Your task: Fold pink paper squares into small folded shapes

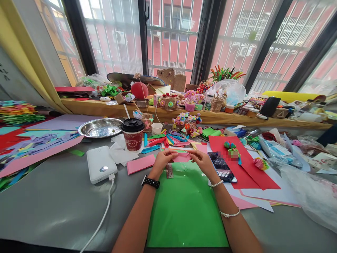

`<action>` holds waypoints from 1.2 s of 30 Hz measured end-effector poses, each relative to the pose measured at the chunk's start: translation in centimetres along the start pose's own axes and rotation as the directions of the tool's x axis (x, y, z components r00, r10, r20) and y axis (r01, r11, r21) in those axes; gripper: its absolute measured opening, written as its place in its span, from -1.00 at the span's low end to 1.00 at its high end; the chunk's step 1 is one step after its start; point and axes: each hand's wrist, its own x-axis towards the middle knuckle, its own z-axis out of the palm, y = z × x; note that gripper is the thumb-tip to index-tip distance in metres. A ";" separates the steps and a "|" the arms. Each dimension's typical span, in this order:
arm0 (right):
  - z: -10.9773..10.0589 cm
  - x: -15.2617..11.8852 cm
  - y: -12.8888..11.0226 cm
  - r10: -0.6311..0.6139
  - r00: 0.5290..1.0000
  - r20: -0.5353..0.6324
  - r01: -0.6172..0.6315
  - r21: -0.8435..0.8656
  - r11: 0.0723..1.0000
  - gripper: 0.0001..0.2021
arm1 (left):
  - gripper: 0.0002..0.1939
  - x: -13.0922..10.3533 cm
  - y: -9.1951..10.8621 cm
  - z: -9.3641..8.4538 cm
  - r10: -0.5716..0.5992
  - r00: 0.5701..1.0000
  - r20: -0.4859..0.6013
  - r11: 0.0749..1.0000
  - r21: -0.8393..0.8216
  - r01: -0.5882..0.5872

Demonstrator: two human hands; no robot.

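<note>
Between my two hands is a small piece of folded pink paper (182,157), held just above the far end of a green sheet (185,207). My left hand (163,161) pinches its left end, and my right hand (202,161) pinches the right end. Just left of my left hand lies a flat pink paper strip (140,164). Beneath my left fingers is a small patterned strip (170,171) on the green sheet. A phone (221,167) with a lit screen rests right beside my right hand, partly over red paper (247,165).
A lidded paper cup (132,135) stands at the left behind a white power bank (101,164) with a cable (106,211). Behind are a metal plate (101,127), a small white cup (157,128) and coloured paper strips (158,140). Plastic bags (313,193) lie at the right.
</note>
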 end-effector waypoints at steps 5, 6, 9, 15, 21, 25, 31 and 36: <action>-0.1 -0.2 -0.2 -0.072 0.997 -0.030 0.068 -0.116 0.991 -0.77 | -0.70 0.1 -0.1 -0.2 -0.025 0.999 0.022 1.000 0.019 0.024; -0.1 -0.2 -0.2 -0.077 0.997 -0.031 0.073 -0.121 0.990 -0.78 | -0.70 0.1 -0.1 -0.2 -0.029 0.999 0.025 0.999 0.023 0.028; -0.2 -0.3 -0.4 -0.091 0.995 -0.028 0.086 -0.140 0.986 -0.79 | -0.69 0.1 -0.1 -0.3 -0.036 0.999 0.035 0.999 0.034 0.035; -0.5 -0.3 -0.8 -0.159 0.987 -0.004 0.154 -0.223 0.962 -0.81 | -0.68 0.1 -0.2 -0.5 -0.022 0.998 0.059 0.997 0.081 0.018; -0.2 -0.2 -0.5 -0.124 0.990 -0.063 0.107 -0.223 0.969 -0.81 | -0.68 0.3 -0.3 -0.5 0.034 0.999 0.035 0.994 0.103 -0.037; 0.1 -0.2 -0.3 -0.030 0.999 -0.040 0.027 -0.085 0.996 -0.75 | -0.69 0.3 -0.3 -0.4 0.062 0.997 0.037 0.992 0.104 -0.066; 0.5 -0.2 -0.4 0.074 0.995 -0.061 -0.074 0.005 0.997 -0.66 | -0.71 0.1 -0.1 -0.2 0.093 0.993 0.068 0.986 0.136 -0.102; 0.6 -0.2 -0.3 0.061 0.993 -0.098 -0.067 -0.057 0.996 -0.70 | -0.72 0.2 -0.1 -0.2 0.072 0.996 0.052 0.988 0.131 -0.078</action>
